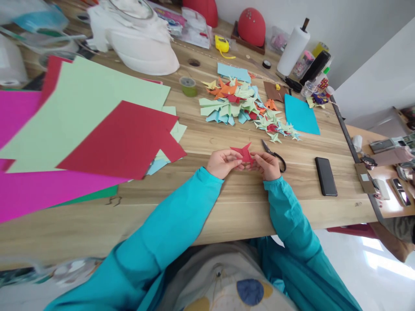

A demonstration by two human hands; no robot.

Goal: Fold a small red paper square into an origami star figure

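Observation:
Between my two hands is a small red folded paper star (245, 152) with pointed tips sticking up, held just above the wooden table. My left hand (223, 163) pinches its left side between thumb and fingers. On the other side, my right hand (267, 165) grips the right edge; the fingertips hide part of the paper. Black scissors (274, 154) lie just behind my right hand, partly covered by it. Beyond the hands spreads a heap of folded paper stars (248, 103) in orange, pale green, blue and red.
Large coloured sheets, with a red sheet (119, 138) on top, cover the left side. A black phone (326, 176) and a blue paper stack (301, 114) lie to the right. Farther back are a white hat (142, 49), a yellow tape measure (222, 44) and a paper roll (293, 51).

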